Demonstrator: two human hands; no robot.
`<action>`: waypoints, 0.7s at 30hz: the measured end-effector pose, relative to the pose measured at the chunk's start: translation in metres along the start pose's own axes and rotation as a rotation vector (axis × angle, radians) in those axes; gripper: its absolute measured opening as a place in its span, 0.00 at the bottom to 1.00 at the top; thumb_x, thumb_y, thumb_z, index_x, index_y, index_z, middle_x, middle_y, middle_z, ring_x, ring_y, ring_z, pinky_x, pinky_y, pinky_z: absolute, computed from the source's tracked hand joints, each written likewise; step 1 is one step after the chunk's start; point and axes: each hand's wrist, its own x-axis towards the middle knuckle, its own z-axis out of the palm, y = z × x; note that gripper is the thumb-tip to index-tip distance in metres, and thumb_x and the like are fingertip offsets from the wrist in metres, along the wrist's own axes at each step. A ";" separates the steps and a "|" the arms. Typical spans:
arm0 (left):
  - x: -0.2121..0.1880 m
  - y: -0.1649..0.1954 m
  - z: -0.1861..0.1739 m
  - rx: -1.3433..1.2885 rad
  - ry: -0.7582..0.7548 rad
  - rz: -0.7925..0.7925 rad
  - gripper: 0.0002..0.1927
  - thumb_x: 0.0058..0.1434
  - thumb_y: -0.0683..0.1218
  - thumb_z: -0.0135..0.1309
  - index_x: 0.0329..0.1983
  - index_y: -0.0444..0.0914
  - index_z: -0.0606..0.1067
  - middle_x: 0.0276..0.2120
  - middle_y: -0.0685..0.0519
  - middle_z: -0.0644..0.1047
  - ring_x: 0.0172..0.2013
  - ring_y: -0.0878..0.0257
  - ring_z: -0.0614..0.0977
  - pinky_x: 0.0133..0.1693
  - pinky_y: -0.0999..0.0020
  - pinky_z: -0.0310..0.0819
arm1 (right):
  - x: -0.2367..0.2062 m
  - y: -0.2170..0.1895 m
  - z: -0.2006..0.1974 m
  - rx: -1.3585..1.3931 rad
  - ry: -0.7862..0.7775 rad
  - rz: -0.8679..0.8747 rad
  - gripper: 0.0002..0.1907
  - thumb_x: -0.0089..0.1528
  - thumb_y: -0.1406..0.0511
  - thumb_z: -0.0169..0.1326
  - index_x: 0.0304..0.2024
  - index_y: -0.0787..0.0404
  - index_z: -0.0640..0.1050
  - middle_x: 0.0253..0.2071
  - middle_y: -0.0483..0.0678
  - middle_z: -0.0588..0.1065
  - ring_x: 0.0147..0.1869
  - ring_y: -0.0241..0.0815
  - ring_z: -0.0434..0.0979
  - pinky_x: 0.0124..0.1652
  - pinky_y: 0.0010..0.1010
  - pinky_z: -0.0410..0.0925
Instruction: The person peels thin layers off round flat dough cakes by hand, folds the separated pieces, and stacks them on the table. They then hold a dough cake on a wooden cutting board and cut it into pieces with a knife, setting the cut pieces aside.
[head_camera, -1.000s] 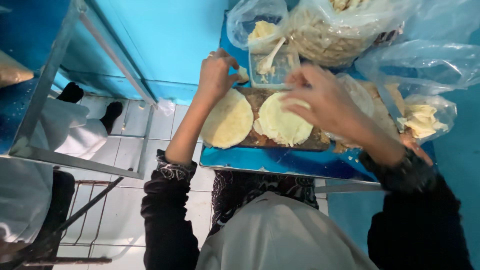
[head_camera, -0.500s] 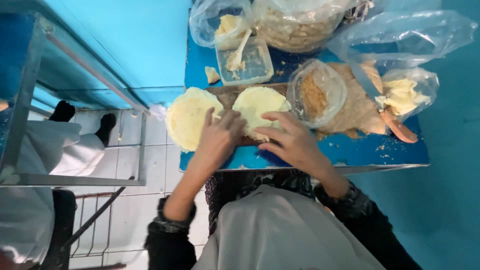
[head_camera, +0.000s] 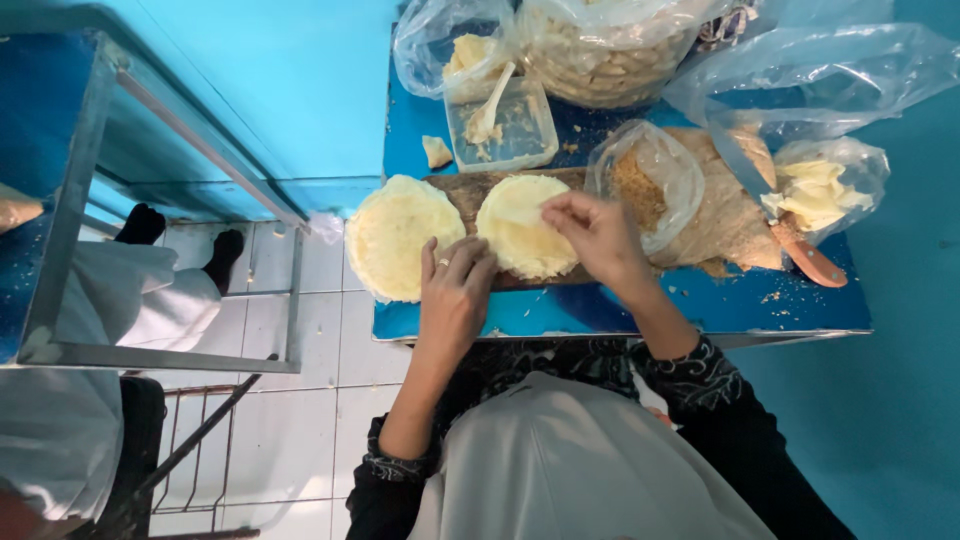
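- Two bare hands are working at the near edge of a blue table (head_camera: 800, 305), one to each of the person's sides, both coming out of dark patterned sleeves.
- The left hand (head_camera: 455, 295) is lying palm down, its fingers loosely curled and close together, the tips touching the near rim of the right-hand flatbread (head_camera: 525, 240); it is pressing rather than gripping, and one ring is showing on a finger.
- The right hand (head_camera: 600, 235) is bending over the same flatbread, thumb and fingertips pinched together on its right edge, holding a little of the pale topping or the bread's rim; which one, the view is not showing.
- Two round pale flatbreads are lying side by side: the one being handled is sitting on a wooden board (head_camera: 470, 190), and the left-hand flatbread (head_camera: 400, 235) is overhanging the table's left edge, just beside the first.
- Just past the right hand, one small clear bag of crumbs (head_camera: 640, 185) is resting against brown paper.
- One orange-handled knife (head_camera: 790, 235) is lying to the right.
- Farther back, one clear plastic tub (head_camera: 505, 125) is holding one pale spatula (head_camera: 488, 105).
- At the far edge, several clear bags are crowding together, one large bag of stacked breads (head_camera: 610, 45) among them.
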 end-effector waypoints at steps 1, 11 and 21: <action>0.000 0.000 -0.001 -0.001 0.020 0.004 0.10 0.61 0.39 0.55 0.46 0.37 0.78 0.51 0.49 0.77 0.58 0.52 0.78 0.66 0.41 0.57 | 0.001 -0.001 0.001 0.042 0.030 -0.019 0.09 0.66 0.64 0.60 0.46 0.61 0.84 0.35 0.50 0.84 0.38 0.49 0.82 0.36 0.35 0.72; 0.010 -0.001 -0.013 -0.100 -0.039 -0.025 0.07 0.62 0.44 0.61 0.41 0.38 0.78 0.47 0.50 0.78 0.49 0.52 0.80 0.63 0.41 0.60 | -0.020 -0.019 -0.019 -0.023 -0.244 -0.507 0.17 0.60 0.65 0.61 0.52 0.61 0.82 0.58 0.54 0.78 0.60 0.49 0.79 0.57 0.38 0.70; 0.042 0.008 0.018 0.063 -0.057 -0.067 0.11 0.61 0.48 0.60 0.43 0.39 0.78 0.52 0.45 0.75 0.51 0.46 0.77 0.60 0.40 0.58 | 0.027 -0.009 -0.044 -0.539 0.034 -0.506 0.08 0.57 0.62 0.67 0.33 0.59 0.83 0.38 0.51 0.74 0.48 0.54 0.74 0.45 0.44 0.67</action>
